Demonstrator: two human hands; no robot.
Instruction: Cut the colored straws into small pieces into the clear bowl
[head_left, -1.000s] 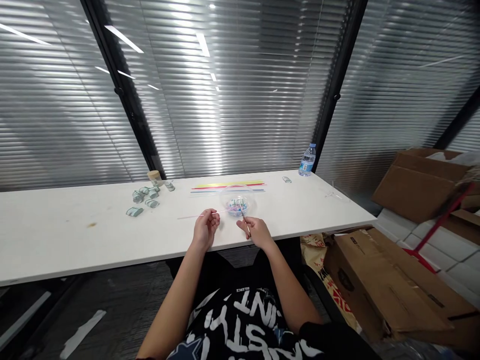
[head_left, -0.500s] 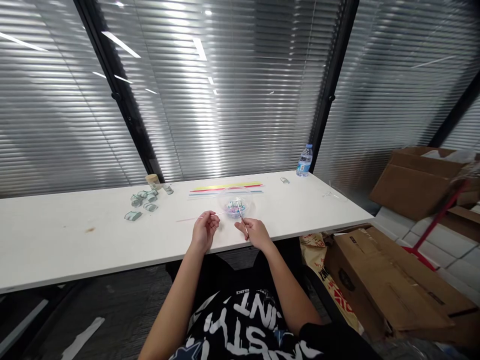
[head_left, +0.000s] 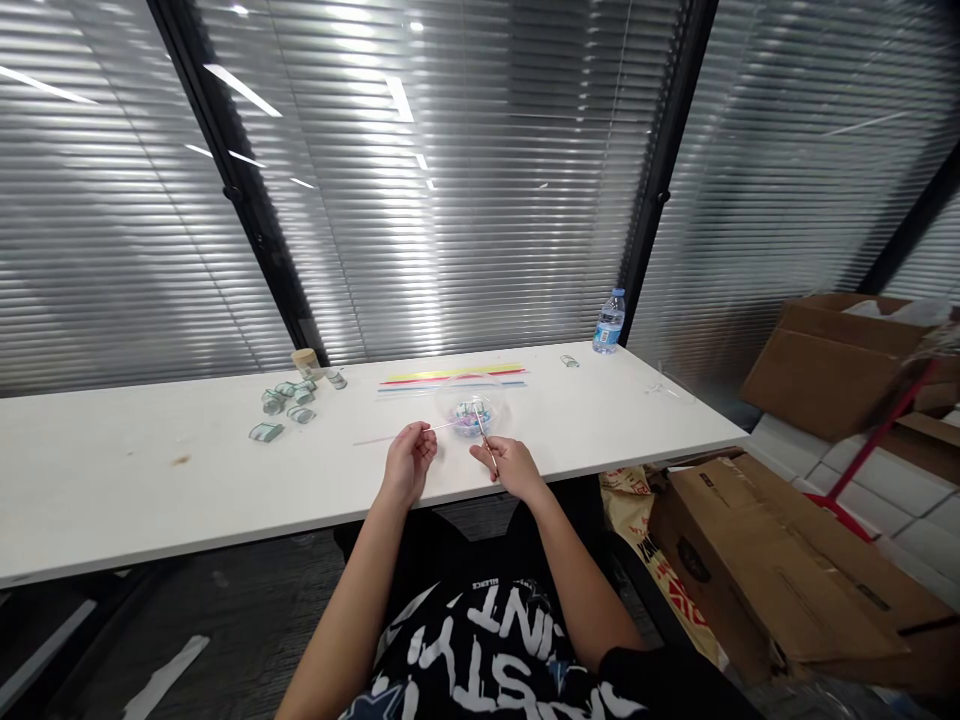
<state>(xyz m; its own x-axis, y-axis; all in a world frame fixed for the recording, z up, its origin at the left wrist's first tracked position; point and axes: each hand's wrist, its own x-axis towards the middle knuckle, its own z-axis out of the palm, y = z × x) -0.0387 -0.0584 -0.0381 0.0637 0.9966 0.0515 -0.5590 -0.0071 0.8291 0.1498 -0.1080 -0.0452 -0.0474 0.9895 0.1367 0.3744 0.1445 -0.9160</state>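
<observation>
Between the fingertips of my left hand (head_left: 411,460) is a thin pink strip (head_left: 375,440); one end reaches out to the left, the other over the bowl. My right hand (head_left: 511,466) is closed around a pair of scissors (head_left: 484,443), whose blades point forward over the bowl close to the strip's right end. Whether the blades touch the strip is too small to tell. The clear plastic bowl (head_left: 497,402) stands on the table just beyond both hands, with small blue, pink and white pieces (head_left: 469,420) in its bottom.
Yellow, red and blue strips (head_left: 450,378) lie behind the bowl on the white table (head_left: 187,510). Several small clear packets (head_left: 289,400) sit to the left beside a jar with a tan lid (head_left: 304,358). A water bottle (head_left: 609,322) stands back right; cardboard boxes (head_left: 795,560) are right of the table.
My left hand has shifted very slightly left, and the strip's right end now slants up a little more over the bowl. My right hand and the scissors stay nearly in place.
</observation>
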